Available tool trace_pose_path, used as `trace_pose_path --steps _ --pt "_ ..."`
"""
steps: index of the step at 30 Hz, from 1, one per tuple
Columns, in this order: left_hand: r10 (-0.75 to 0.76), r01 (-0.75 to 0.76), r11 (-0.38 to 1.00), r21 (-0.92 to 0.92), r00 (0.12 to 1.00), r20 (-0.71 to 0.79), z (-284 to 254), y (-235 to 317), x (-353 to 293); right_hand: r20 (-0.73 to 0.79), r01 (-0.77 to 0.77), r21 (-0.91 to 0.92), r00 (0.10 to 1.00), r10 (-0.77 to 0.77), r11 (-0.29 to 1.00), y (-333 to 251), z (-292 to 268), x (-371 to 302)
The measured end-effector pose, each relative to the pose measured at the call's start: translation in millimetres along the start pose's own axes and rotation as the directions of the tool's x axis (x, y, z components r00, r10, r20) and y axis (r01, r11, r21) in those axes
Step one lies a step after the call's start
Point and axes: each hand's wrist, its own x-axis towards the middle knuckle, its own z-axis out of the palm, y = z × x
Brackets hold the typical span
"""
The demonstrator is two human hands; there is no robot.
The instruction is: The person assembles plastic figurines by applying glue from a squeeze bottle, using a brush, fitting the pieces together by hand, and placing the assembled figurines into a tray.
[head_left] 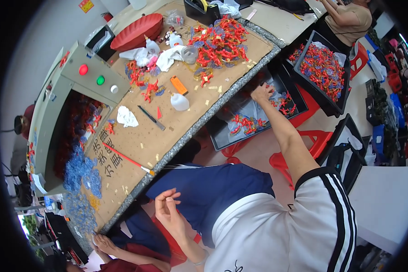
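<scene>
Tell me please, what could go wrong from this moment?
1. The right hand reaches among the red pieces in the black tray; pressing there might bend or tangle some.
2. The red-handled brush lies with its tip near the edge of the table, so a bump could send it down.
3. The other black bin is heaped; pieces may spill if it is knocked.

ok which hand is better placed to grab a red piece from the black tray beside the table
Probably the right: the right hand is over the black tray, close to the red pieces. The left hand looks empty but is farther from them, in front of the body.
</scene>
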Motion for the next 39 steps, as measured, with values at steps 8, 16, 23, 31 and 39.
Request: trace_pose_path --steps 8,16,23,31,39 --pt "-0.007 0.007 0.999 0.042 1.0 0.013 18 13 3 -0.398 0.217 0.012 0.897 -0.194 0.976 -74 88 -3" --pt "-0.054 0.056 0.995 0.08 0.998 -0.026 10 2 -12 -0.099 0.534 -0.309 0.805 -0.585 0.787 -33 92 4" --pt "-0.101 0.1 0.994 0.05 0.995 0.01 5 -6 -33 -0.426 0.606 -0.345 0.58 -0.695 0.717 -19 78 -13" --pt "-0.082 0.081 0.996 -0.041 0.996 -0.024 11 -20 -30 -0.189 0.603 -0.473 0.642 -0.743 0.642 3 93 7" --pt "-0.048 0.043 0.996 -0.082 0.997 -0.064 -5 -33 -52 -0.179 0.699 0.087 0.712 -0.679 0.709 -3 58 16"
